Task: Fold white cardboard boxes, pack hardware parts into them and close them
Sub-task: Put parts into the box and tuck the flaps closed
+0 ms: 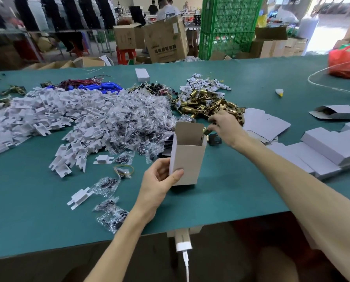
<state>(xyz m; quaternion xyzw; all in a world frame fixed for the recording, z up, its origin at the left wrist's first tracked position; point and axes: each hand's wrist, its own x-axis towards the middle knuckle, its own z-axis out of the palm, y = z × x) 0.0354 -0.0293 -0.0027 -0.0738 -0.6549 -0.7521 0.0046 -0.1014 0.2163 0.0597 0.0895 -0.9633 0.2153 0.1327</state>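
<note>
Over the tabletop [231, 190], the left grip [157, 184] pinches the lower corner of one upright open white box [188, 157]. The right grip [227, 129] pinches one brass part [206, 131] at its mouth.

The box [187, 157] stands upright at mid-frame on the table [231, 190]. My left hand [159, 184] grips its lower left corner. My right hand [224, 127] pinches a metal part [207, 131] just right of its open top. The parts pile [202, 102] lies above, the bracket pile [37, 115] at left, and the flat blanks [265, 125] at right.
</note>
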